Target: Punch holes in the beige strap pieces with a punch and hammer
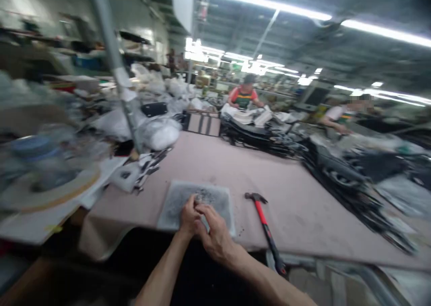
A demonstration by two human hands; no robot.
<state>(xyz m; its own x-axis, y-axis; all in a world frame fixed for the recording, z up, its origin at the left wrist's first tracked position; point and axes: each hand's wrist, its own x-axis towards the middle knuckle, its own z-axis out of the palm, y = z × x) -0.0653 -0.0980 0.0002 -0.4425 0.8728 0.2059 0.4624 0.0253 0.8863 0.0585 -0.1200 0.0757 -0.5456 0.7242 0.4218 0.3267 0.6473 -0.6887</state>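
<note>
Head view shows me the left hand (190,216) and right hand (217,234) together over the mat (171,205), near the edge of the surface (205,158). I cannot tell whether either grip is clenched on something. To the right lies the hammer (261,215).

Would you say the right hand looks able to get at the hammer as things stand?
Probably yes: the hammer lies on the table, to the right of the right hand, and nothing tall seems to stand between them, though that hand meets the left hand over the pale board.
</note>
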